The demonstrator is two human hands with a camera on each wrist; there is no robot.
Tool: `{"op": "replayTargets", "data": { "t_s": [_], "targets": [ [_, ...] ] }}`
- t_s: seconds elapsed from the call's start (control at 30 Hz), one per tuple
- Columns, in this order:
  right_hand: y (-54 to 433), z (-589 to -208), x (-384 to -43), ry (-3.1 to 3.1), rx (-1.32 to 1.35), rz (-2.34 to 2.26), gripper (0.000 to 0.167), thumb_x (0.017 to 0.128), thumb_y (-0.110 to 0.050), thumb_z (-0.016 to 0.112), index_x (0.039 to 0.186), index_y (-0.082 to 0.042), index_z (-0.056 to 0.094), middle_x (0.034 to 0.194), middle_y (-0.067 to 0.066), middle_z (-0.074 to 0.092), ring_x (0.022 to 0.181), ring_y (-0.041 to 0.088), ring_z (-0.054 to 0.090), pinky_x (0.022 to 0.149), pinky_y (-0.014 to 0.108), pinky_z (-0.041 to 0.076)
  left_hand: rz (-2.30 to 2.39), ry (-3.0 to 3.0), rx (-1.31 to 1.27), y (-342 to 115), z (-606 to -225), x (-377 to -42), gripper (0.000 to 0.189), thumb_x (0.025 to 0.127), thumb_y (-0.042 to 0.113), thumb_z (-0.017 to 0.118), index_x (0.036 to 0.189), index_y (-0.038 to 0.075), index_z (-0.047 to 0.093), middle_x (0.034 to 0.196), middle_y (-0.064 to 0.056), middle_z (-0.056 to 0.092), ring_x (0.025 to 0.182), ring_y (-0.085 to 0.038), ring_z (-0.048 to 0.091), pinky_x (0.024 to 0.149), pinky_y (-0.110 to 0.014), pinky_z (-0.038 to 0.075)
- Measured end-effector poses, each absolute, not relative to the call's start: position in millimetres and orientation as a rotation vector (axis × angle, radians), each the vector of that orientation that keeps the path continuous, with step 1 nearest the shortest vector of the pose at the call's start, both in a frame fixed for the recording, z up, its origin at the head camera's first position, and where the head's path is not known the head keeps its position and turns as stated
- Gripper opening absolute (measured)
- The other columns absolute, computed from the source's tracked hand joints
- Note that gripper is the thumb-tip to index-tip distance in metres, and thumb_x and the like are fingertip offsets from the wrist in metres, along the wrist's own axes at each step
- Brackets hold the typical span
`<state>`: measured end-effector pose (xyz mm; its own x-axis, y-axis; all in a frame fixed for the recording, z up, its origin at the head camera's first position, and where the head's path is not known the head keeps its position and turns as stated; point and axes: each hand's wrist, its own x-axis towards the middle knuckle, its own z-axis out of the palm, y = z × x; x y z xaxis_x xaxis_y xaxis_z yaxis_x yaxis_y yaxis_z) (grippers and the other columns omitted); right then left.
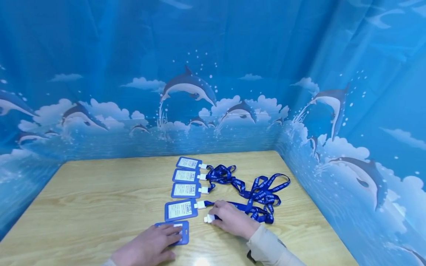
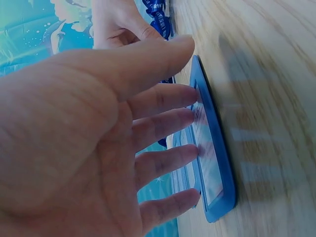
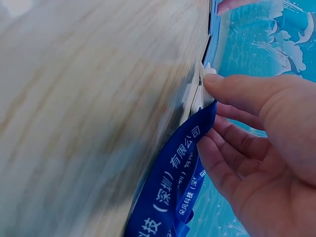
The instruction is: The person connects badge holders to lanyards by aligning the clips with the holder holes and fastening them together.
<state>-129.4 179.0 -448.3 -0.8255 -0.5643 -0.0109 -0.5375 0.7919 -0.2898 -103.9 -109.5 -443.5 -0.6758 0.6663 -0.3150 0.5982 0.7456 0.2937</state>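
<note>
My left hand (image 1: 151, 242) rests its straight fingertips on the face of a blue-framed badge holder (image 1: 185, 233), the one nearest me; the left wrist view shows the fingers spread across its clear window. To its right, my right hand (image 1: 233, 218) pinches the white plastic clip (image 1: 208, 218) of a blue lanyard. In the right wrist view, thumb and fingers meet at that clip, and the printed lanyard strap (image 3: 170, 173) trails from it along the tabletop. The slot end of the nearest badge holder points toward the clip, with a gap between them.
Several blue badge holders (image 1: 181, 209) lie in a column beyond my left hand, joined by white clips to lanyards. Their blue straps (image 1: 263, 195) lie tangled at the right of the wooden table (image 1: 100, 199). A dolphin-print curtain (image 1: 133, 55) hangs behind and on the sides.
</note>
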Motion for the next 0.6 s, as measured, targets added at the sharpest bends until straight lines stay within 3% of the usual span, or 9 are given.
{"op": "replayTargets", "data": {
  "t_s": [0.33,0.6],
  "targets": [
    [174,-450,-129,2.879,-0.957,-0.399,0.027,0.09,-0.023,0.075,0.116,-0.016,0.074,0.104,-0.007,0.065,0.093,0.0,0.058,0.085,0.019,0.054,0.238,2.489,0.877,-97,-448,-112,0.053,0.092,0.054,0.066,0.141,0.036,0.057,0.15,0.011,0.052,0.141,-0.029,0.046,0.111,-0.063,0.041],
    [166,-451,-130,2.876,-0.997,-0.349,0.028,0.092,-0.025,0.074,0.119,-0.018,0.074,0.101,-0.01,0.063,0.092,-0.001,0.057,0.083,0.017,0.053,0.17,2.534,1.041,-98,-451,-112,0.06,0.092,0.056,0.064,0.146,0.034,0.053,0.155,0.01,0.047,0.147,-0.031,0.038,0.112,-0.063,0.039]
  ]
}}
